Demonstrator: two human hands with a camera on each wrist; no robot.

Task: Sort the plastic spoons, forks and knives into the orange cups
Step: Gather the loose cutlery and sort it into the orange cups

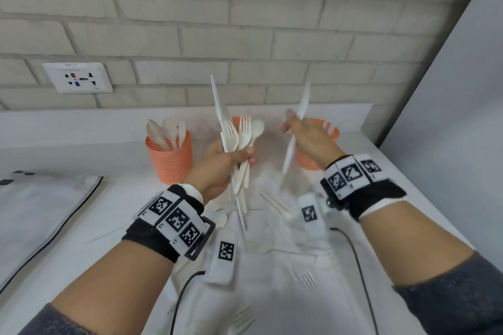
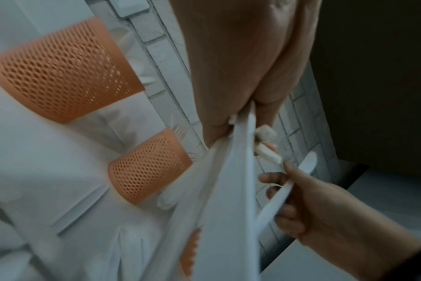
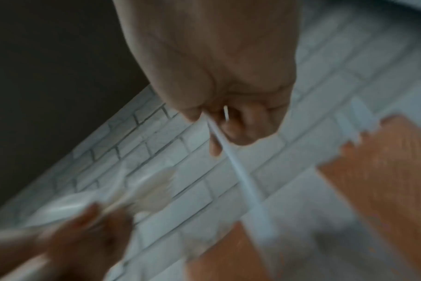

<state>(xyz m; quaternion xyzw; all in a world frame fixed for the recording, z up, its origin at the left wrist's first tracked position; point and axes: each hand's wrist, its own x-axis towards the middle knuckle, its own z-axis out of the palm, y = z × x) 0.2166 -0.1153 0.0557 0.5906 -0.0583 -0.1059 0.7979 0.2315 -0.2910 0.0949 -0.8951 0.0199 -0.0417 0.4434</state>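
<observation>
The right hand [image 1: 307,136] pinches one white plastic knife [image 1: 296,128] near the middle of its length, between thumb and fingers, and the left hand [image 1: 220,168] has its fingers curled around a mixed bundle of cutlery [image 1: 239,149], in which forks, a spoon and another knife are visible. The step in hand, as I judge it, is to put the single knife into the right orange cup [image 1: 330,132], which stands just behind and below the pinching fingers. To do it well, I would turn the knife more upright, bring its lower end over the opening of the cup, and release only when that end is inside the rim (the mesh cup looks light, so a push from the side could tip it). The grip is near the middle, so the knife should not swing much. Its long axis is steep but tilted: above the grip the blade end points up and away toward the brick wall [image 1: 245,35], and below the grip the other end points down toward the person and a little to the left. The knife is in the air, in front of the cup and not yet in it. The left orange cup [image 1: 170,160], well apart on the far side of the left hand, already holds spoons; more cutlery lies on the white counter [image 1: 285,266] below both hands.
</observation>
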